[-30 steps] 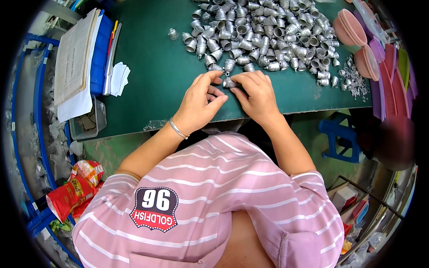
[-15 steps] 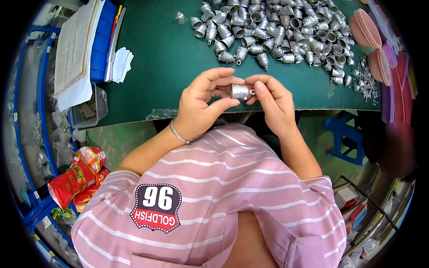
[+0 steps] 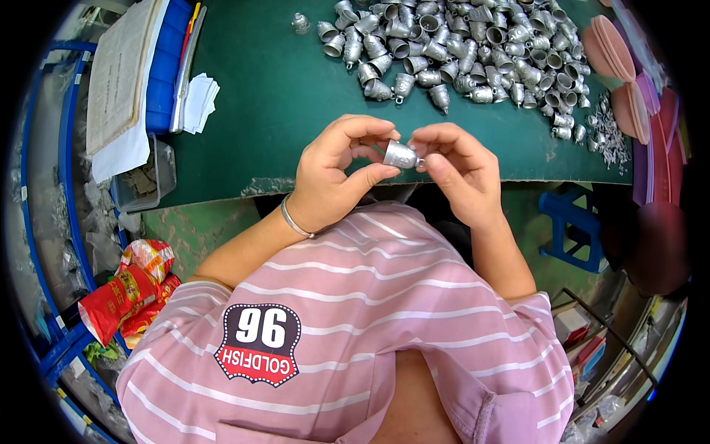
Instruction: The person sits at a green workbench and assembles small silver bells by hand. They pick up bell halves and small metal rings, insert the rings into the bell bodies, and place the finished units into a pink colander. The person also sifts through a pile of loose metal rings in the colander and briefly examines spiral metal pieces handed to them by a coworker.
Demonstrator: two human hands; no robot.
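Note:
A small silver metal bell (image 3: 400, 155) lies on its side in the air between my hands, just over the table's near edge. My left hand (image 3: 331, 174) pinches it by the wide open end, with the thumb below and the fingers above. At the narrow end is a little loop, and there my right hand (image 3: 466, 174) has its curled fingers and thumb closed around the tip. The right fingertips partly hide what lies between them. Beyond my hands, a large heap of similar silver bells (image 3: 473, 52) covers the far part of the green table (image 3: 251, 111).
A single bell (image 3: 300, 24) stands apart at the far left. Small metal pieces (image 3: 610, 133) lie in a pile at the right, beside pink bowls (image 3: 608, 48). Papers on a blue tray (image 3: 168, 74) and a clear plastic box (image 3: 151, 177) sit left. A blue stool (image 3: 573, 229) stands right.
My right hand has shifted slightly right and toward me. The bell has tilted a little, its loop end lower. The left hand keeps nearly the same place.

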